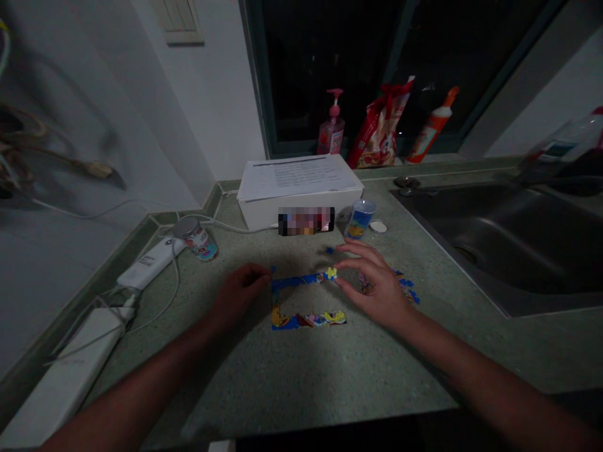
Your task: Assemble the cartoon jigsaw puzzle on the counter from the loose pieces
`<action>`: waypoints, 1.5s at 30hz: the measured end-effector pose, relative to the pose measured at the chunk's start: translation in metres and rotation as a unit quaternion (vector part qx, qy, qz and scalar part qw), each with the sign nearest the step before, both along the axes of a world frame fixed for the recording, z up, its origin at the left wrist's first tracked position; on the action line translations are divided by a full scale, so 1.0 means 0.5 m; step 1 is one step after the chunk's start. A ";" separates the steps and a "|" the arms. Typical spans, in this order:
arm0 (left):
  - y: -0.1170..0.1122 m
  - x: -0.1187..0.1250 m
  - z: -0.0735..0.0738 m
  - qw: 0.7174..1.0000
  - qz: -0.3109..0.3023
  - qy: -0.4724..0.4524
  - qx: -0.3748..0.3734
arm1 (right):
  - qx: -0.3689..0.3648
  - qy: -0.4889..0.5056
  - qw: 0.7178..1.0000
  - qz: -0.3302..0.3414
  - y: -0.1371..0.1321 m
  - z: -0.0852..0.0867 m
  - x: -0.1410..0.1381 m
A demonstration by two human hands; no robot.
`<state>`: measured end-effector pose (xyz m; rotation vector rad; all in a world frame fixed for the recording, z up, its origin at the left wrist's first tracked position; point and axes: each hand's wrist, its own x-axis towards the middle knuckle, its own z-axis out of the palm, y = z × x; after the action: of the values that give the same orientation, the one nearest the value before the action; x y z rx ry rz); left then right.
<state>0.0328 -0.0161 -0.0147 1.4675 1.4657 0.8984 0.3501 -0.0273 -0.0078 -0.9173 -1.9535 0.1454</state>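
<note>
A partly joined jigsaw puzzle (308,320) lies on the counter, with its top, left and bottom edges forming an open frame. My left hand (240,289) is closed in a pinch at its upper left corner, with a small blue puzzle piece (273,269) at the fingertips. At the right end of the top strip, the thumb and a finger of my right hand (377,282) grip a yellow puzzle piece (331,274); the other fingers are raised. Loose puzzle pieces (411,292) lie beside and partly behind my right hand. Another blue piece (330,250) lies above the strip.
A phone (306,221) leans against a white box (301,182) topped with a printed sheet. Near it stand a clear-topped can (360,220) and a round lid (378,227). A jar (196,240), power strips (153,260) and cables are left; a sink (499,232) is right.
</note>
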 end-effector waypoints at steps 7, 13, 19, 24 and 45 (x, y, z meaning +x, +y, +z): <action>0.002 -0.002 -0.002 1.000 0.007 0.021 0.013 | -0.044 -0.041 0.998 0.012 -0.032 -0.022 0.050; 0.000 0.000 0.001 1.000 0.001 0.013 0.008 | -0.093 -0.078 0.992 0.023 -0.057 -0.065 0.073; 0.003 -0.001 0.001 1.000 0.003 0.010 0.013 | -0.149 -0.117 0.981 0.044 -0.057 -0.081 0.069; 0.002 -0.004 -0.001 0.999 0.004 0.022 0.024 | -0.176 -0.130 0.974 0.056 -0.057 -0.080 0.068; -0.004 0.000 0.008 1.000 -0.003 0.007 0.009 | -0.191 -0.152 0.968 0.059 -0.056 -0.075 0.070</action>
<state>0.0329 -0.0179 -0.0109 1.4939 1.4661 0.8996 0.3850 -0.0553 -0.0453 -1.1226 -2.3147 0.4898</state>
